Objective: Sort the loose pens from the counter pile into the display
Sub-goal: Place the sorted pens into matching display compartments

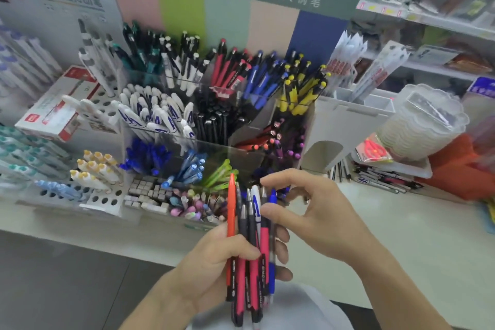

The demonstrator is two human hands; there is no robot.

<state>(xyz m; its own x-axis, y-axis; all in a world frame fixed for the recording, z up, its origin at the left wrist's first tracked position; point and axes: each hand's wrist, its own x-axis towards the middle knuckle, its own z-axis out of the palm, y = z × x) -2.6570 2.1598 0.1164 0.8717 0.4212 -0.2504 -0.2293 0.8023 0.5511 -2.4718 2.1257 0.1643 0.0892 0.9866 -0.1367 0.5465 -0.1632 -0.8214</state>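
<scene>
Item: bundle of pens (250, 249), mixed — one orange, several red-and-black, one white with blue lettering, one blue. Held upright in front of the display (214, 126), tips level with its lowest front compartments.

Left hand (214, 262): clenched round the lower half of the bundle, thumb across the front, fingers wrapped behind; the barrels stick out above and below the fist.

Right hand (313, 211): just right of the bundle's top, fingers loosely bent, forefinger and thumb reaching toward the pen tips. Whether they pinch a pen cannot be told.

Display: clear tiered compartments on the white counter (375, 236), filled by colour — red, blue and yellow-black pens at the back, white and black in the middle row, blue and green in front.

Right of the display: a loose pile of pens (385, 178) lying on the counter, beneath a stack of clear plastic containers (420, 120).
</scene>
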